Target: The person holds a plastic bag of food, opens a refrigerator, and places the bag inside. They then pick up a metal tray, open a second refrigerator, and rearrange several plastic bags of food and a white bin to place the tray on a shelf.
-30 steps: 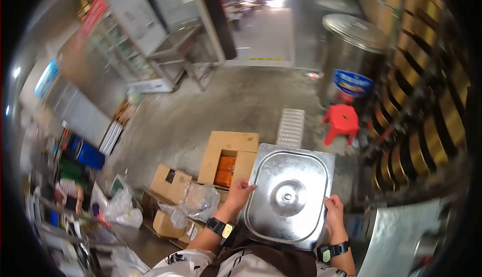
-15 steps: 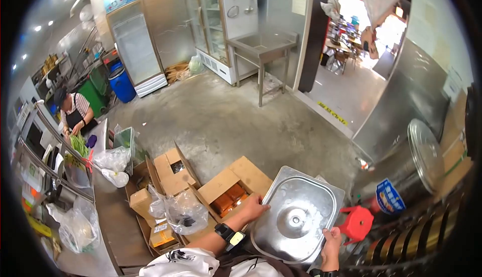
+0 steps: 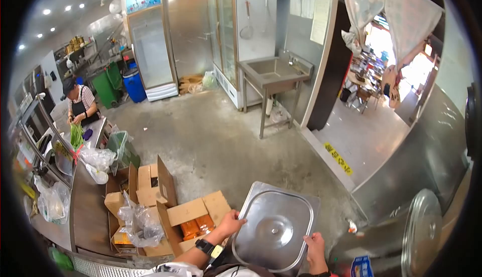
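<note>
Between my hands is a rectangular stainless-steel pan [image 3: 271,214] with rounded corners, a flat rim and a small round mark at its centre. My left hand [image 3: 232,224], with a black watch on its wrist, is closed on the pan's left rim. On the opposite side, my right hand [image 3: 315,249] grips the right rim, thumb on top. The pan looks empty and is tilted up towards me. Its underside and the fingers beneath it are hidden.
Open cardboard boxes [image 3: 148,184] stand to the left, one holding orange packets [image 3: 197,227]. A large metal pot with a lid [image 3: 423,232] is at right. Farther off are a steel sink [image 3: 273,71], a doorway step [image 3: 326,154] and a person [image 3: 80,104] handling green vegetables.
My view has risen and shifted, showing more of the sink and doorway. The pan appears lower and farther left, still in both hands. The red stool has mostly left the view.
</note>
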